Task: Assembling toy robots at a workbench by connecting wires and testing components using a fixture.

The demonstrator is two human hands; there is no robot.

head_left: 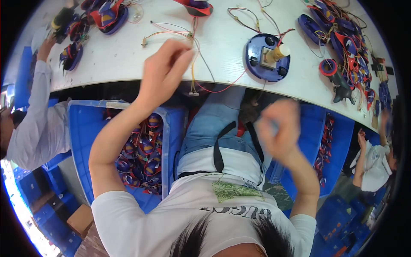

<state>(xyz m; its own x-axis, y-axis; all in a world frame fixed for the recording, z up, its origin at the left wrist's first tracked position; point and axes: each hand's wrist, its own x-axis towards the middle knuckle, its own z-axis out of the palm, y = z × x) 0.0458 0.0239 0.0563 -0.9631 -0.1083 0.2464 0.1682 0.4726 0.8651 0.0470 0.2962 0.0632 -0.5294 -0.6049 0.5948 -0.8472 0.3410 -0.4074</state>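
My left hand [165, 75] is raised over the table's near edge, its fingers curled in toward the thumb. Thin red, yellow and dark wires [195, 64] run beside its fingertips; whether the fingers grip any is not visible. A small white connector [193, 93] on these wires hangs below the edge. My right hand [280, 128], smeared by motion, is bent above my lap, below the edge. Beyond it on the table rests a purple oval toy base [253, 49] with dark wheels, a boxy motor part and a cream round piece [283, 50]. A red wire trails from it leftward.
A red-and-purple shell [199, 7] lies at the table's far side. Piles of wired shells [349, 47] fill the right, more [109, 19] the left. Blue bins [83, 141] of parts stand below the table on both sides. Co-workers [40, 115] sit left and right.
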